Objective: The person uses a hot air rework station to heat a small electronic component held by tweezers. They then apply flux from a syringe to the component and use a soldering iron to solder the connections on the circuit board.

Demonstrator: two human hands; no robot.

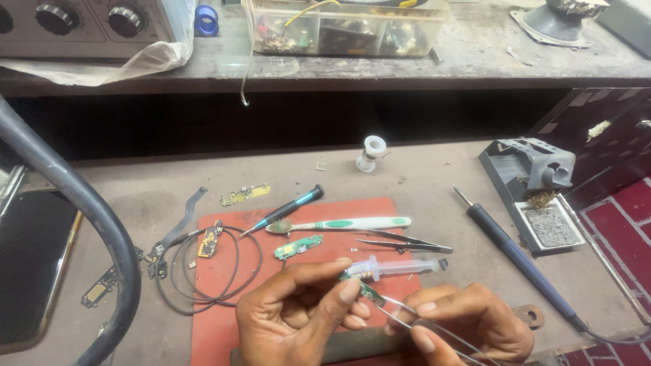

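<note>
My left hand [298, 315] pinches a small green circuit board [363, 288] between thumb and forefinger, low in the middle of the view. My right hand [468, 324] holds metal tweezers [413, 318] whose tips touch that board. Both hands hover over a red mat [224, 318]. Just beyond the fingers lies a clear syringe [397, 268], then a second pair of tweezers [400, 242], a white and green toothbrush [346, 224], a dark screwdriver [288, 207] and another green board [298, 247].
A soldering iron [515, 254] lies to the right beside its grey stand [536, 183]. Black coiled wire [203, 271] and small boards sit left of the mat, with a thick grey hose [102, 224]. A white spool [371, 152] stands farther back, and a parts box [346, 30] on the shelf.
</note>
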